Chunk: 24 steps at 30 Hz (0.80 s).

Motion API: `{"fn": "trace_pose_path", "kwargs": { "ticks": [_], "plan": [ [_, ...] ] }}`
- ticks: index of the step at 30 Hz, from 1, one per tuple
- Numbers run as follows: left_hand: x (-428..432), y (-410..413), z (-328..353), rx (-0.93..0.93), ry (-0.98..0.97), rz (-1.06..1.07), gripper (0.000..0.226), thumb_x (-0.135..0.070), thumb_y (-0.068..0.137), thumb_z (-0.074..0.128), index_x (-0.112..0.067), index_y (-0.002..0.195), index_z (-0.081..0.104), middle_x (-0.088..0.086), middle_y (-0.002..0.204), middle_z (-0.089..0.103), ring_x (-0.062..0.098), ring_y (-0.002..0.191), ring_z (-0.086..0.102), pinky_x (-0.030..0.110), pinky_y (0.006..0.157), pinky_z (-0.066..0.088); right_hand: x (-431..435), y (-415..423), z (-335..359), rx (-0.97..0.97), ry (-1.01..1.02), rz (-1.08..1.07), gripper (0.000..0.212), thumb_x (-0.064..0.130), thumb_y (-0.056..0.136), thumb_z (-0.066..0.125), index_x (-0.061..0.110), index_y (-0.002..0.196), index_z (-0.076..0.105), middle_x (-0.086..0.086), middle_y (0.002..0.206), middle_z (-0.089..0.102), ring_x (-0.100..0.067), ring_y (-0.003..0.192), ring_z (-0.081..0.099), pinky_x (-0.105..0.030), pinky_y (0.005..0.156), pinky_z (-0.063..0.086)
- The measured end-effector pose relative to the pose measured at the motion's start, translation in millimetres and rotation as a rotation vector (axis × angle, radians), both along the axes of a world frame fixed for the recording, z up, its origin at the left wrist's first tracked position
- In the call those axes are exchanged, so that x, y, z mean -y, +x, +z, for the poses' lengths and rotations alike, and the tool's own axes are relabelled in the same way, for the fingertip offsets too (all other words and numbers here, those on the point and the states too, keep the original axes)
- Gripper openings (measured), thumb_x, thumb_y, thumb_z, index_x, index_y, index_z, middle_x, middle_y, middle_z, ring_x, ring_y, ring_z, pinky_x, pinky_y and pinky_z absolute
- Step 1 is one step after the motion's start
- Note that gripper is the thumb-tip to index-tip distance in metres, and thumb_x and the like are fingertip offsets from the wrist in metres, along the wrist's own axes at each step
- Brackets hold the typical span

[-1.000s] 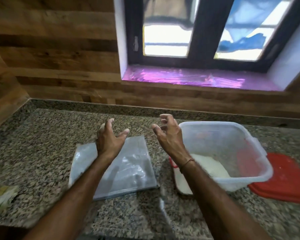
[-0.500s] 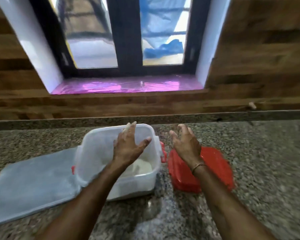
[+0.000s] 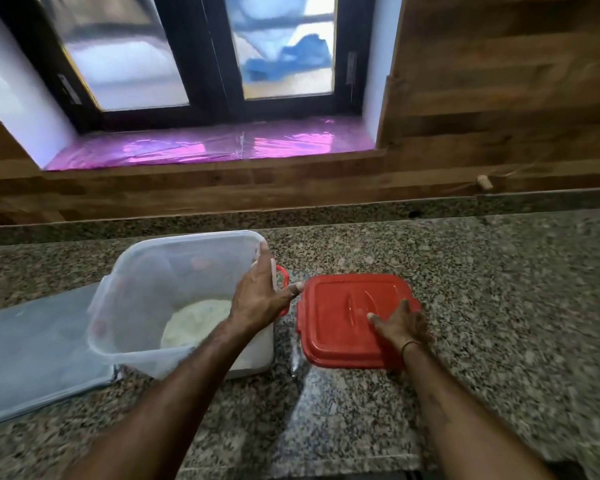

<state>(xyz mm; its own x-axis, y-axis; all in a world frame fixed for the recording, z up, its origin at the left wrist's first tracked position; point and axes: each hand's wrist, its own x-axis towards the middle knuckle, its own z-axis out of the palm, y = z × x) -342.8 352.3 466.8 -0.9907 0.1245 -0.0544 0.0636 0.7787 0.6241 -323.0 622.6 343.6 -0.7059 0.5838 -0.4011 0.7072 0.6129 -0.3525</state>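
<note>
A clear plastic container (image 3: pixel 129 299) stands on the granite counter (image 3: pixel 499 306), tilted a little, with white dough or flour (image 3: pixel 194 323) in its bottom. My left hand (image 3: pixel 260 296) is at its right wall by the red clip, fingers straight, thumb spread toward the lid. A red lid (image 3: pixel 340 317) lies flat on the counter just right of the container. My right hand (image 3: pixel 400 323) rests on the lid's right part with its fingers laid flat.
A clear plastic bag (image 3: pixel 32 355) lies flat on the counter left of the container. A wooden wall and a window with a pink-covered sill (image 3: pixel 205 147) rise behind the counter. Bare granite stretches to the right.
The view has swung right, from the bag to the container and lid. Both hands came down from the air: the left to the container's right wall, the right onto the red lid.
</note>
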Motion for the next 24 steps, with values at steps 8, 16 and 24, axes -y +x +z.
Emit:
{"fn": "trace_pose_path", "kwargs": {
  "ticks": [8,16,24],
  "plan": [
    [-8,-6,-8,-0.044,-0.059,0.001,0.105,-0.055,0.094,0.067,-0.023,0.168,0.000,0.011,0.170,0.029,0.030,0.155,0.032,0.043,0.122,0.033,19,-3,-18,-0.099,-0.020,0.019,0.101,0.056,0.072,0.084,0.021,0.151,0.030,-0.013,0.148,0.036,-0.038,0.131,0.043,-0.050,0.105,0.043],
    [-9,-6,-6,-0.048,-0.070,0.012,0.101,-0.057,0.096,0.063,-0.024,0.168,0.000,0.011,0.168,0.034,0.032,0.152,0.038,0.043,0.119,0.035,-11,-6,-34,-0.198,-0.349,-0.303,0.078,0.060,0.064,0.085,0.025,0.126,0.055,-0.009,0.118,0.065,-0.034,0.103,0.063,-0.050,0.093,0.055],
    [-13,-3,-3,-0.034,-0.017,-0.001,0.102,-0.057,0.095,0.062,-0.023,0.168,-0.001,0.011,0.170,0.027,0.031,0.155,0.033,0.046,0.121,0.032,-39,12,12,-0.579,-0.872,-0.450,0.048,0.018,0.083,0.083,0.019,0.127,0.063,-0.012,0.112,0.073,-0.031,0.086,0.078,-0.048,0.066,0.066]
  ]
}}
